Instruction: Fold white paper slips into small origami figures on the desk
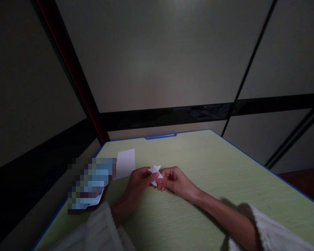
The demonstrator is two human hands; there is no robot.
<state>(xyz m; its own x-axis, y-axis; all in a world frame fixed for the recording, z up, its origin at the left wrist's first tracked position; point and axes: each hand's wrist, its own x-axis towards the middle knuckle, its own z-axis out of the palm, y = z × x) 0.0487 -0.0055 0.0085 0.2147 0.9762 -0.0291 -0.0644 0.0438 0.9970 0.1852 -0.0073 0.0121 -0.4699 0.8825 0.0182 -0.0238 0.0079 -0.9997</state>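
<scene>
A small piece of folded white paper [155, 169] with pointed corners is held between both hands, over the middle of the table. My left hand [140, 178] grips its left side, the thumb lying across the front. From the right, my right hand [176, 181] pinches the lower right part between thumb and fingers. Fingers cover the paper's lower edges and back. Just left of my left hand, a flat white sheet [126, 163] lies on the table.
The pale green table [199, 150] has a blue rim and a blue strip [161, 136] at its far edge. A device with a lit screen [96, 200], partly pixelated, stands at the left. Large pale panels [159, 62] with dark bands rise behind the table.
</scene>
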